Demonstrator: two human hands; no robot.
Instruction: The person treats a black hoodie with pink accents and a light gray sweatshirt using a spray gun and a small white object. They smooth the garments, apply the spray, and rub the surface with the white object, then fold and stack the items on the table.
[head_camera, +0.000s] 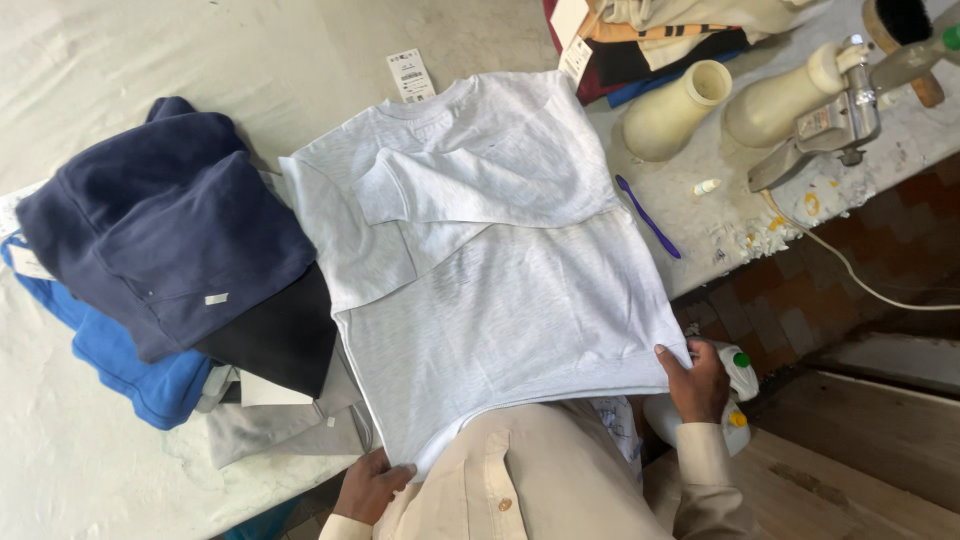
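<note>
A light grey sweatshirt (500, 270) lies flat on the white padded table (120, 60), neck away from me, with one sleeve folded across the chest. A paper hang tag (411, 75) sticks out past its collar. My left hand (370, 487) grips the hem at the near left corner. My right hand (695, 380) pinches the hem at the near right corner, over the table's edge.
A pile of navy (165, 235), blue (130, 365), black and grey garments lies left of the sweatshirt. On the right stand two cream cones (675, 115), a purple toothbrush (648, 216), a steam iron (835, 125) with its cord, and folded clothes (650, 40). A white bottle (740, 375) sits below the edge.
</note>
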